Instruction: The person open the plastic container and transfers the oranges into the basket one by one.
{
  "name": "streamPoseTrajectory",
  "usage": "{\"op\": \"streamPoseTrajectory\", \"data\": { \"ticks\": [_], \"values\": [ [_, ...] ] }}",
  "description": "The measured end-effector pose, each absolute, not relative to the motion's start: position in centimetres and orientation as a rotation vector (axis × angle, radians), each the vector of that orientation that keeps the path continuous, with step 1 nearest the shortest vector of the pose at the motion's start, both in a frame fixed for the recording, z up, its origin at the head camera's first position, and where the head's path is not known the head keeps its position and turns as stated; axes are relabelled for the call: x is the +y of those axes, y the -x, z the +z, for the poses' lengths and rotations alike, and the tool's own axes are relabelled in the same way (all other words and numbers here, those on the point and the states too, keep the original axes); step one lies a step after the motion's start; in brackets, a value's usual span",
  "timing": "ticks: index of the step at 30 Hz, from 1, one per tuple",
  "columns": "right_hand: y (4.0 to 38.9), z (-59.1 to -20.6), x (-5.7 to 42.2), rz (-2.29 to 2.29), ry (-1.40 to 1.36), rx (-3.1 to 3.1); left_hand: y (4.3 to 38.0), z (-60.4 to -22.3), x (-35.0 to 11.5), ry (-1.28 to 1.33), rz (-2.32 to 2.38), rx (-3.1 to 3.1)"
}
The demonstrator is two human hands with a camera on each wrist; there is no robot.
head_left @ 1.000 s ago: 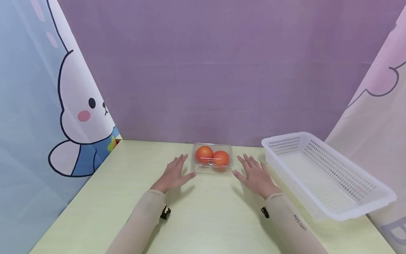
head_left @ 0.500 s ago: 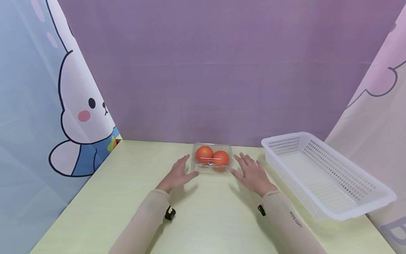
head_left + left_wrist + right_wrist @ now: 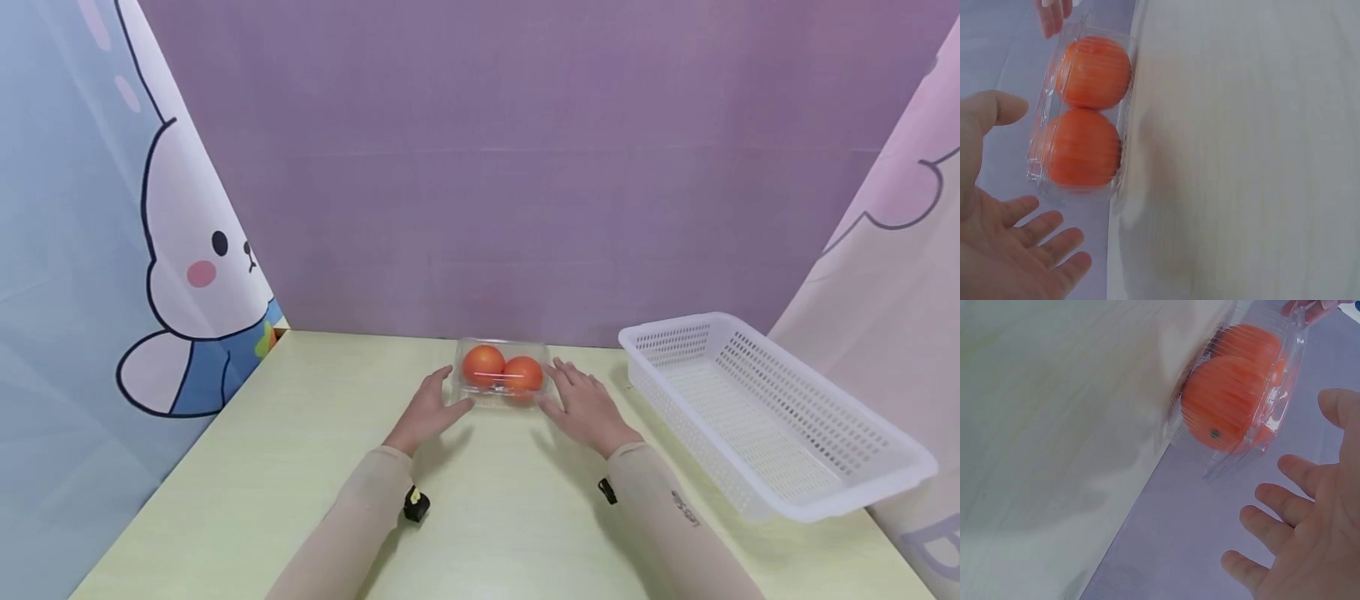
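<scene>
A: What lay nearest, and what room was there?
B: Two beige sleeves (image 3: pixel 352 521) extended over the near part of the desk (image 3: pixel 502 508). The desk surface between them ran forward to the near side of the clear container (image 3: pixel 495 400).

A: What was the state of the left hand (image 3: pixel 429 414) and the right hand (image 3: pixel 588 408)?
B: Both had fingers extended, thumbs set well apart, and neither had hold of anything. The left was just beside the container's left edge, with a narrow gap between. The right was at its right edge; the right wrist view showed a small gap there.

A: What was the container's position?
B: It stood between the hands, its back close to the desk's far edge. Two orange fruits (image 3: pixel 483 367) sat inside, side by side.

A: What bounded the working room?
B: On the right, a white perforated basket (image 3: pixel 690 433) ran along the desk and covered part of its right edge. Behind the far edge hung a purple backdrop (image 3: pixel 487 167); a rabbit-print cloth (image 3: pixel 195 283) bordered the left.
</scene>
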State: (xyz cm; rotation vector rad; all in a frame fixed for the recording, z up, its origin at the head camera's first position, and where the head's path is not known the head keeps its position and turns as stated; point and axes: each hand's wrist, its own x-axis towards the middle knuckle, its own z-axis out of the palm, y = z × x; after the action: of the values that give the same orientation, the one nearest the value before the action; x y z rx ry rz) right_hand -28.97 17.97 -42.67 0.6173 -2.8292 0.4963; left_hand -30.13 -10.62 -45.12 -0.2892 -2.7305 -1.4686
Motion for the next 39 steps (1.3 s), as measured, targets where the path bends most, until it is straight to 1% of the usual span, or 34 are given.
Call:
{"op": "streamPoseTrajectory", "data": {
  "ticks": [12,29,39],
  "values": [
    [29.7,-42.9,17.5,0.534,-0.628,-2.81,30.3,-45.7,-9.3,0.18,-1.643,-2.654],
    [31.3,-42.7,16.6,0.535,-0.654,-2.821,31.7,-46.8,-7.9,0.079,-1.826,-2.509],
    [31.9,-43.4,16.5,0.739,-0.597,-2.909,31.7,-46.5,-7.3,0.06,-1.867,-2.483]
  ]
}}
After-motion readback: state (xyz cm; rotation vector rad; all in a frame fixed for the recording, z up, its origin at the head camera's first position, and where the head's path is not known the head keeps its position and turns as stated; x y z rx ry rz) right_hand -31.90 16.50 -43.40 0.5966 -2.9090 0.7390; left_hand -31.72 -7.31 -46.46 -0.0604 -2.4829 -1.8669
